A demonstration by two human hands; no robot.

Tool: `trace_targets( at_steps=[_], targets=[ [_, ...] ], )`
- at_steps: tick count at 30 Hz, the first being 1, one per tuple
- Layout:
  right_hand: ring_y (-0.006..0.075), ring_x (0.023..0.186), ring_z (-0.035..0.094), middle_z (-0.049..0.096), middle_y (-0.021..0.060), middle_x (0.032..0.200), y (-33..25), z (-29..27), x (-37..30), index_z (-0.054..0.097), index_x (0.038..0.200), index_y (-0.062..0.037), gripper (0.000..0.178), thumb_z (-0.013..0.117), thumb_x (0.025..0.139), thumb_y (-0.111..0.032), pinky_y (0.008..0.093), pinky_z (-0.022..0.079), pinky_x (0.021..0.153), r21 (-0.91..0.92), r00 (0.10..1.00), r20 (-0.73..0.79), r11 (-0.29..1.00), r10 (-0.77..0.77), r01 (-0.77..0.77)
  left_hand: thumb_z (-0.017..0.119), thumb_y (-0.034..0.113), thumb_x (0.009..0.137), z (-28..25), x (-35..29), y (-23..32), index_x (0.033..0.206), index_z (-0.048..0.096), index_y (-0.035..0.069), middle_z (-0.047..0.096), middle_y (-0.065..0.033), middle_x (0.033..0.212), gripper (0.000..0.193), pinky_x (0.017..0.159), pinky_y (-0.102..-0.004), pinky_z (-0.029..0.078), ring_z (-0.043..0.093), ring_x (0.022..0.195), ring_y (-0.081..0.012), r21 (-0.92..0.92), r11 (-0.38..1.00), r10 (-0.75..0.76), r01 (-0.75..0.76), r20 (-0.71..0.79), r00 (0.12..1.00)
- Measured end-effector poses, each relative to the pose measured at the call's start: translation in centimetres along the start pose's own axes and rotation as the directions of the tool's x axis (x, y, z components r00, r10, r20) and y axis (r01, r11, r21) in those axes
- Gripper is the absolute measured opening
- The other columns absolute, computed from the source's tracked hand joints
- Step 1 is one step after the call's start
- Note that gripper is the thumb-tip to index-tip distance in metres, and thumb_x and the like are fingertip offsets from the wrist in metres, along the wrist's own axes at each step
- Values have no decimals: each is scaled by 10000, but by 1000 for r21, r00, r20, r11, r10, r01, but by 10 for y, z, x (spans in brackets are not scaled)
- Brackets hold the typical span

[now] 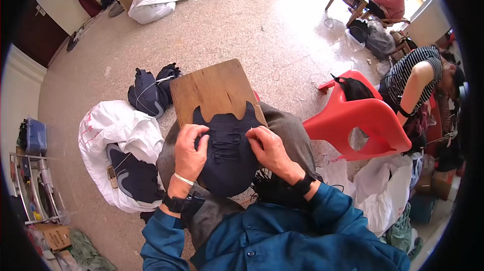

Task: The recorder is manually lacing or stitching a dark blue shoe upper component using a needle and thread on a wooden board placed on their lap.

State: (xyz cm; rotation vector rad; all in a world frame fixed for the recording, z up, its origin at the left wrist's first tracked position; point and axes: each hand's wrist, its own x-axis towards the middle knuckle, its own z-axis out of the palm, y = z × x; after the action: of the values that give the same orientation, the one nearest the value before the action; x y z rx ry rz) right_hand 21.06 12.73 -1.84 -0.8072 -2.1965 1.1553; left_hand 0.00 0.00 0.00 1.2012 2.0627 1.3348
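Note:
A dark navy shoe upper with dark laces threaded across its middle lies on a wooden board over my lap. Its rounded toe points toward me, and its two pointed ends lie up the board. At the upper's left edge is my left hand, with thumb and fingertips curled close together. My right hand pinches at the right edge, level with the lace rows. Whatever sits between the fingertips of either hand is too small to make out.
Left of me, a white sack holds more dark uppers and a small phone. Tied bundles of uppers sit beyond it. A red plastic stool stands at right, near a person in a striped shirt.

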Motion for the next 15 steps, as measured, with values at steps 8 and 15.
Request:
trace_targets(
  at_steps=[8, 15],
  targets=[
    [374, 869, 657, 622, 151, 900, -10, 8, -5, 637, 972, -39, 62, 655, 913, -43, 432, 542, 750, -37, 993, 69, 994, -99, 101, 800, 81, 765, 6, -3, 19, 935, 703, 107, 634, -48, 1028, 197, 1028, -480, 370, 593, 1036, -279, 528, 782, 435, -332, -81, 897],
    [347, 856, 625, 569, 133, 858, -16, 27, 8, 626, 935, -40, 88, 685, 871, -58, 453, 521, 758, -172, 970, 55, 955, -237, 243, 791, 89, 791, 14, -28, 5, 878, 689, 110, 633, -36, 930, 136, 925, -416, 401, 595, 931, -264, 502, 825, 303, -259, -8, 953]
  ],
)
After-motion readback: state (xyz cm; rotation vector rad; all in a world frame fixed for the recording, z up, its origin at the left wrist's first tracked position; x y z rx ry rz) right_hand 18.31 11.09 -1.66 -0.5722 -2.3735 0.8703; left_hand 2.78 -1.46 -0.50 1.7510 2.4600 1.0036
